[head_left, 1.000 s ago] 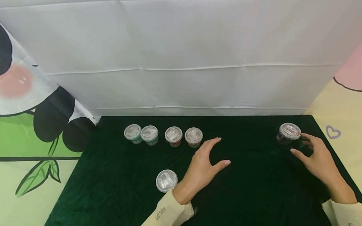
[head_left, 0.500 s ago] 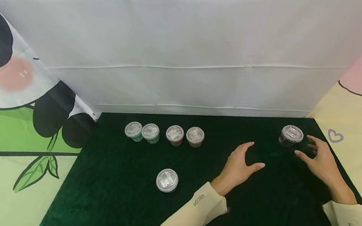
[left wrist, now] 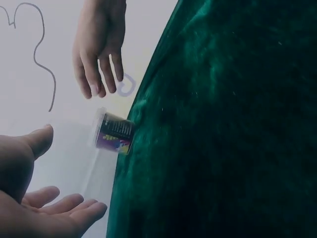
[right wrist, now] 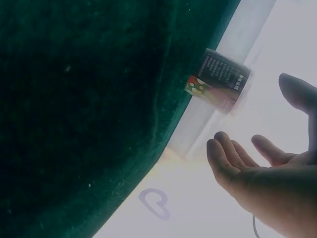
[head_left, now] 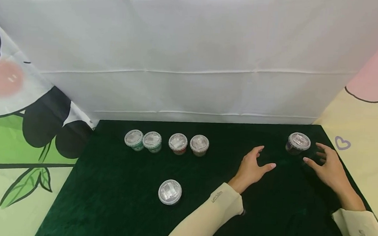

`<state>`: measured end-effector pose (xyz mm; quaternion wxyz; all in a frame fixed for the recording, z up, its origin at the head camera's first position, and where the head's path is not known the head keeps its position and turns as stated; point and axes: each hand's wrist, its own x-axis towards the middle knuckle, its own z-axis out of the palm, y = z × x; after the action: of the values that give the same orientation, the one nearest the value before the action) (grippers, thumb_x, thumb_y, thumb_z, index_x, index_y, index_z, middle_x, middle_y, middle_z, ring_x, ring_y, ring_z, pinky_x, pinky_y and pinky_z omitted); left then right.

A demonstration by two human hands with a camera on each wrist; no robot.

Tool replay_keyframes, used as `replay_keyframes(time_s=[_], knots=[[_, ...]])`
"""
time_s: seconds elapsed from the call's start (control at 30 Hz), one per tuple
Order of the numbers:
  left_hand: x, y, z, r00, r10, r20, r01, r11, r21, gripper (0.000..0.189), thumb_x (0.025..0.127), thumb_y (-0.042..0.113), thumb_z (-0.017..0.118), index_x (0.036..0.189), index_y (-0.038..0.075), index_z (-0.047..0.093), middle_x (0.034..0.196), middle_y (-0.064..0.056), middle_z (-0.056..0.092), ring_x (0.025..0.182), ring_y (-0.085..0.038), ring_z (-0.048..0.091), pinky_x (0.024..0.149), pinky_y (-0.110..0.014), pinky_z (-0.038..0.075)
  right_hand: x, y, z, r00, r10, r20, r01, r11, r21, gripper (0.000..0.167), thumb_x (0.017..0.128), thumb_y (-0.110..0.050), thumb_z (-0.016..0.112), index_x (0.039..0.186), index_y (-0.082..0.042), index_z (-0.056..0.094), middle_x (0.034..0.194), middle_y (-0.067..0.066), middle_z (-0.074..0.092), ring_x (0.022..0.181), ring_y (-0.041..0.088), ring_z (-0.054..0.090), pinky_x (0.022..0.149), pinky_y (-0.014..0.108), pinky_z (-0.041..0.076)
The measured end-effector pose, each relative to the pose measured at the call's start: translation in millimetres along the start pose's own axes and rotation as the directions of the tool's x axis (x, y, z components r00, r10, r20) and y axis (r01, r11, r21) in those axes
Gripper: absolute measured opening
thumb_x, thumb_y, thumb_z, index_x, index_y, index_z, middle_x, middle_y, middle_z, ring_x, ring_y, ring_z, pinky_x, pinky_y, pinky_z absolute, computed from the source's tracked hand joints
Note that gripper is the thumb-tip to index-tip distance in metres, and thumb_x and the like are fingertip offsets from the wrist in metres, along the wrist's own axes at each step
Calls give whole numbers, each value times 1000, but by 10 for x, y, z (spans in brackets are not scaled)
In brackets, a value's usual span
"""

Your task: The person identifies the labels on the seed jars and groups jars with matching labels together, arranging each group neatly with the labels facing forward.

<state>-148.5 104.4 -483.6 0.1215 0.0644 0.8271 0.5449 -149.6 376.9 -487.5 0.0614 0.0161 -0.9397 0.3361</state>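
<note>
A small lidded tub (head_left: 298,142) stands upright near the table's far right corner. Its dark printed label (left wrist: 115,130) shows in the left wrist view. Just right of this tub is my right hand (head_left: 330,169), fingers and thumb spread, with a small gap to it. My left hand (head_left: 250,169) hovers over the cloth left of the same tub, thumb and fingers apart and holding nothing. In the right wrist view the tub (right wrist: 218,79) sits beyond the fingertips of my right hand (right wrist: 262,173).
Toward the back left stand two green tubs (head_left: 134,139) (head_left: 152,141), a red one (head_left: 178,143) and a brownish one (head_left: 199,144). Nearer the front is another lidded tub (head_left: 170,192). Dark green cloth (head_left: 115,200) covers the table; a white curtain (head_left: 190,93) hangs behind it.
My left hand has moved right, away from the row of tubs toward the far right one. My right hand's fingertips have drawn slightly back from that tub. The head view has shifted a little.
</note>
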Motion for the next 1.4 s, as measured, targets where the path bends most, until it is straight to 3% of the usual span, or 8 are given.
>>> replay_keyframes(time_s=[0.3, 0.53, 0.77, 1.07, 1.4], knots=[[214, 40, 242, 999, -14, 48, 15, 1000, -25, 69, 96, 33, 81, 156, 22, 48, 156, 5, 55, 140, -14, 55, 112, -31, 50, 29, 35, 52, 998, 68, 11, -68, 998, 17, 74, 106, -16, 65, 155, 19, 23, 150, 52, 27, 125, 73, 42, 98, 80, 41], [405, 37, 322, 999, -25, 44, 27, 998, -61, 72, 96, 31, 81, 158, 22, 45, 157, 5, 53, 141, -13, 53, 112, -31, 50, 138, -8, 87, 993, 107, 47, -109, 994, 30, 79, 107, -22, 64, 158, 17, 17, 151, 51, 28, 128, 72, 42, 99, 79, 42], [565, 78, 407, 995, -17, 99, 22, 999, -43, 76, 96, 29, 82, 160, 24, 41, 162, 5, 49, 144, -14, 52, 114, -33, 49, 187, 29, 73, 989, 119, 90, -125, 990, 71, 85, 108, -26, 62, 161, 15, 9, 155, 51, 23, 132, 74, 37, 100, 80, 42], [757, 80, 469, 977, 14, 211, -16, 1000, 8, 80, 99, 24, 77, 165, 22, 32, 168, 2, 41, 147, -15, 49, 117, -34, 46, 258, -7, 110, 980, 134, 150, -152, 981, 118, 83, 111, -25, 57, 161, 15, 3, 160, 48, 17, 138, 70, 34, 104, 77, 41], [859, 144, 599, 951, 5, 309, 15, 998, -62, 79, 102, 24, 74, 166, 18, 29, 169, 0, 39, 150, -18, 46, 119, -35, 44, 313, 11, 104, 975, 143, 172, -160, 983, 86, 78, 112, -20, 55, 159, 18, 6, 156, 50, 24, 136, 68, 40, 104, 74, 44]])
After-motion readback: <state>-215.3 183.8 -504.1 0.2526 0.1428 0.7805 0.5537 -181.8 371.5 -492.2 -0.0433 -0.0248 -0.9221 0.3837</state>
